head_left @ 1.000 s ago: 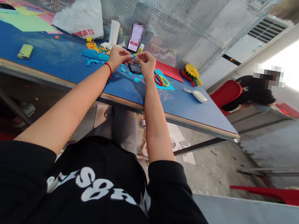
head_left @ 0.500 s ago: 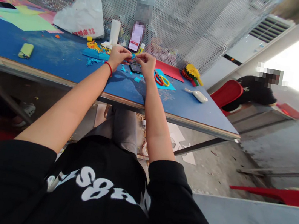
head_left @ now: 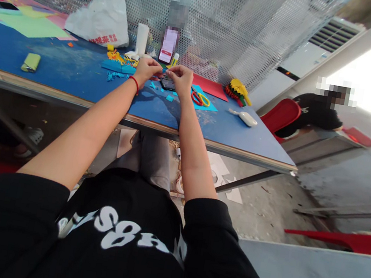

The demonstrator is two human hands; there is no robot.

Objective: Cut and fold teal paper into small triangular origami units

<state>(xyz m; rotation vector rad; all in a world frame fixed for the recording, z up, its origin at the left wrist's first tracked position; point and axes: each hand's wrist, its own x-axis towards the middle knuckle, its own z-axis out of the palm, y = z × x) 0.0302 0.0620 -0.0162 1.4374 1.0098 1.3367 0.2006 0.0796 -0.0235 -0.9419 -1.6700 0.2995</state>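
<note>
My left hand point(head_left: 145, 69) and my right hand point(head_left: 180, 79) meet above the far half of the blue table, fingertips pinched close together. A small piece of blue paper point(head_left: 164, 72) is between them, mostly hidden by the fingers. Below the hands lies a dark phone point(head_left: 168, 85), partly covered. Blue paper scraps point(head_left: 170, 98) are scattered around it. Left of my left hand sits a folded blue paper piece point(head_left: 119, 67) beside yellow paper cuttings point(head_left: 115, 56). Scissors with red and yellow handles point(head_left: 201, 99) rest on blue paper to the right of my right hand.
Behind the hands stand an upright phone point(head_left: 168, 46), a glue stick point(head_left: 175, 59) and a white roll point(head_left: 141, 39). A white plastic bag point(head_left: 102, 18) is further left. A white object point(head_left: 247, 119) lies at right. Another person point(head_left: 314, 111) sits at a far table.
Both hands stay in nearly the same place, fingertips still together. Less of the blue paper piece shows between the fingers now.
</note>
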